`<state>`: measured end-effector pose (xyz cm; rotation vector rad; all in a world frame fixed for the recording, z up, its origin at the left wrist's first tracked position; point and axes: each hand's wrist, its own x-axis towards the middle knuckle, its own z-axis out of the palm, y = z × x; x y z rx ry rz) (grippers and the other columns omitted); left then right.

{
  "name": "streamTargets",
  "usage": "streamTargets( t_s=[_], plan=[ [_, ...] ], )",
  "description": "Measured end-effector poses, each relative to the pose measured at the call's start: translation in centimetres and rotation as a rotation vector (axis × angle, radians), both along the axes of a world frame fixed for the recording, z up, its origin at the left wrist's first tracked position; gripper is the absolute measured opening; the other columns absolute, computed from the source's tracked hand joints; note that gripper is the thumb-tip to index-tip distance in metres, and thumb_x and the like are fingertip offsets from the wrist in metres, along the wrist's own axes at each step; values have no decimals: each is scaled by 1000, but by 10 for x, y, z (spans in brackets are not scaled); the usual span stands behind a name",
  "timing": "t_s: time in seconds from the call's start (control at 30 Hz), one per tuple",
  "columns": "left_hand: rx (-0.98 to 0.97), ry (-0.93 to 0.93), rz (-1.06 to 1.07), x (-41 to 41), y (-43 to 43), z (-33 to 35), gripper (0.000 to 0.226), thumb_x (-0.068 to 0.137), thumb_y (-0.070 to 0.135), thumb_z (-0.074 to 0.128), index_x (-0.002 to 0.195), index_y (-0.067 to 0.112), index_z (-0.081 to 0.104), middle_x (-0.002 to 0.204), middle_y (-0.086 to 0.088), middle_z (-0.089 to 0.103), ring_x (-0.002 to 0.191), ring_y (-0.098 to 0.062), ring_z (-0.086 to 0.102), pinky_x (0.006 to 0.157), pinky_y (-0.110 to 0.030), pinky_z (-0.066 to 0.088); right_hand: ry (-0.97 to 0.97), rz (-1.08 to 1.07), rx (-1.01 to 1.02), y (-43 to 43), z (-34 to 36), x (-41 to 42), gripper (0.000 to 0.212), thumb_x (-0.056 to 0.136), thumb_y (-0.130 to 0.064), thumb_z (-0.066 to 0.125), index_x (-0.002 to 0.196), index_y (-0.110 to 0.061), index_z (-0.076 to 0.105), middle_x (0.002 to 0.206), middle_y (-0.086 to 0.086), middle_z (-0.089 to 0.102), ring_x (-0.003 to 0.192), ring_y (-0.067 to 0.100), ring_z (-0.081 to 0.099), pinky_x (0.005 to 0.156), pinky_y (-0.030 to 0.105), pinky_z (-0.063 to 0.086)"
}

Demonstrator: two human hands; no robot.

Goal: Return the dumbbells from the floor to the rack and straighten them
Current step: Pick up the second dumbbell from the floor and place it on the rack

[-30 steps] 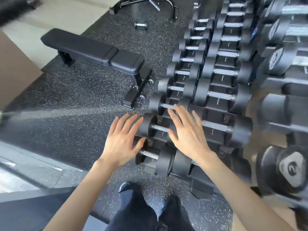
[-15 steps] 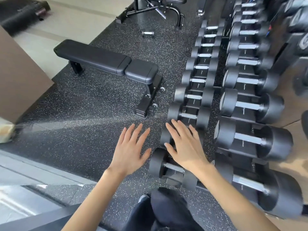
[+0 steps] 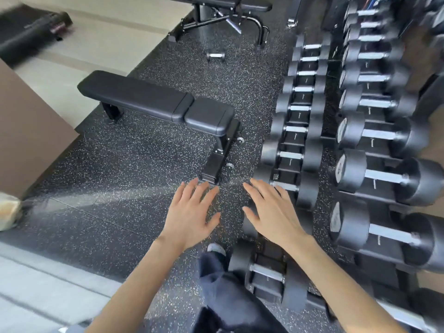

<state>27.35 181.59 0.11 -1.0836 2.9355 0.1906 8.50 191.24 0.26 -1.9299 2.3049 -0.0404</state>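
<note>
Nearest, a dark trouser leg [image 3: 228, 296] stands on the speckled floor [image 3: 108, 188]. Both hands reach forward palm down, fingers straight and spread, holding nothing. The left hand [image 3: 189, 217] hangs over bare floor; the right hand [image 3: 271, 215] lies over the near end of the rack [image 3: 287, 168], contact not discernible. Racked dumbbells [image 3: 384, 176] run in two rows along the right, handles crosswise. Left of them stands a flat bench [image 3: 156, 102]. Farther off, one small dumbbell [image 3: 215, 56] lies on the floor, beside an adjustable bench [image 3: 221, 10].

bright daylight, glare streak on floor [image 3: 101, 195], edges blurred, warped
</note>
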Motion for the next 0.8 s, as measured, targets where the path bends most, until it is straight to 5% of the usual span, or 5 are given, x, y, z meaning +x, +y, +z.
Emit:
streamTargets(
  t_s=[0.37, 0.8],
  plan=[
    [-34, 5, -86, -77, -149, 14, 60, 90, 47, 43, 143, 20, 37, 147, -9, 39, 138, -30, 31, 115, -46, 18, -29, -117, -119, -126, 23, -71, 57, 90, -34, 49, 142, -16, 34, 146, 5, 36, 131, 20, 38, 109, 43, 28],
    [-18, 69, -189, -106, -233, 8, 54, 87, 42, 53, 134, 16, 51, 136, -12, 52, 128, -33, 46, 107, -50, 33, -16, -199, -76, -190, 16, -87, 56, 90, -33, 50, 141, -16, 36, 145, 6, 38, 129, 20, 41, 110, 43, 29]
  ],
)
